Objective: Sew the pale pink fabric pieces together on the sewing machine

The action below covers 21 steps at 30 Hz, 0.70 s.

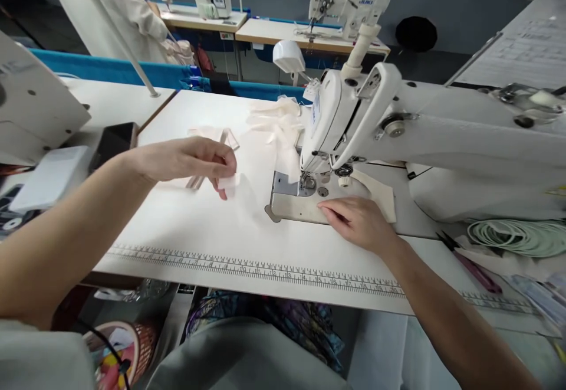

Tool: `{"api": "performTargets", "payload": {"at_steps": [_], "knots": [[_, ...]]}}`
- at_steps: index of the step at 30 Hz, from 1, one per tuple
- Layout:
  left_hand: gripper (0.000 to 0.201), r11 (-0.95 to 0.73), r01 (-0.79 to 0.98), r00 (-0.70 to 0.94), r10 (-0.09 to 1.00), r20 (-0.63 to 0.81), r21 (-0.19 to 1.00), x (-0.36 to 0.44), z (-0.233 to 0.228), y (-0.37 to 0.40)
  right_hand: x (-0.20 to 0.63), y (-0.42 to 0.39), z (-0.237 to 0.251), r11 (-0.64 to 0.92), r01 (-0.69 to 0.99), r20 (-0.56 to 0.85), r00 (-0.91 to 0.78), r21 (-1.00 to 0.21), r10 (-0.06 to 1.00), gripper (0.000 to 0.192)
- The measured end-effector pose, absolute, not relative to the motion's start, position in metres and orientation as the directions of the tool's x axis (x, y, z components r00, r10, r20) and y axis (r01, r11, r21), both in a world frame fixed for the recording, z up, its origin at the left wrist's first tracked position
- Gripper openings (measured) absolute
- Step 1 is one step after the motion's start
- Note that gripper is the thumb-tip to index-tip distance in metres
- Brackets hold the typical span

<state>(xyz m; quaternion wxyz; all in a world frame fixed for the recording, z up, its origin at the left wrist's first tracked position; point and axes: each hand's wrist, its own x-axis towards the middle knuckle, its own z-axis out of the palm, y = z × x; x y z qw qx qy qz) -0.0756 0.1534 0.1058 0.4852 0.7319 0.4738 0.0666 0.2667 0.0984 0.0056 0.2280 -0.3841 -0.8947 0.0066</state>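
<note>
My left hand (pixel 190 160) is over the white bench (pixel 198 225), fingers pinched on a small pale fabric piece (pixel 230 182) held just above the surface. Thin cream strips (pixel 212 142) lie under and behind that hand. My right hand (pixel 358 222) rests flat, fingers loose and gripping nothing, pressing a cream fabric panel (pixel 375 192) on the sewing machine (pixel 354 118) bed, just right of the needle plate (pixel 305 186). A loose heap of cream cloth (pixel 278 118) sits behind the machine head. Printed ruler (pixel 265 269) runs along the near bench edge. Coiled pale green cord (pixel 517 236) far right.
</note>
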Motion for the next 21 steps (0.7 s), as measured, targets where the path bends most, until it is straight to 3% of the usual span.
{"api": "performTargets", "payload": {"at_steps": [5, 7, 9, 11, 13, 15, 18, 21], "knots": [[0.031, -0.05, 0.547, 0.745, 0.485, -0.459, 0.835, -0.021, 0.083, 0.145, 0.265, 0.097, 0.007, 0.722, 0.663, 0.39, -0.622, -0.199, 0.679, 0.025], [0.026, -0.089, 0.559, 0.769, 0.428, -0.475, 0.824, 0.0, 0.064, 0.155, 0.264, 0.096, 0.007, 0.728, 0.653, 0.387, -0.629, -0.206, 0.674, 0.024], [0.024, -0.143, 0.593, 0.747, 0.466, -0.475, 0.792, 0.016, 0.047, 0.165, 0.262, 0.094, 0.007, 0.743, 0.632, 0.391, -0.641, -0.22, 0.661, 0.024], [0.024, -0.249, 0.626, 0.689, 0.621, -0.374, 0.739, 0.024, 0.038, 0.168, 0.259, 0.093, 0.007, 0.764, 0.603, 0.382, -0.666, -0.229, 0.64, 0.024], [0.025, -0.411, 0.671, 0.603, 0.787, -0.132, 0.617, 0.024, 0.037, 0.162, 0.257, 0.091, 0.006, 0.782, 0.586, 0.374, -0.69, -0.213, 0.619, 0.026], [0.025, -0.557, 0.705, 0.563, 0.816, 0.132, 0.439, 0.018, 0.04, 0.144, 0.255, 0.089, 0.005, 0.793, 0.582, 0.38, -0.702, -0.18, 0.602, 0.027], [0.027, -0.74, 0.62, 0.686, 0.673, 0.276, 0.261, 0.007, 0.041, 0.103, 0.251, 0.087, 0.005, 0.799, 0.585, 0.385, -0.712, -0.135, 0.587, 0.028], [0.034, -0.857, 0.502, 0.822, 0.514, 0.247, 0.114, 0.002, 0.028, 0.062, 0.244, 0.086, 0.006, 0.795, 0.602, 0.347, -0.731, -0.078, 0.588, 0.031]]}}
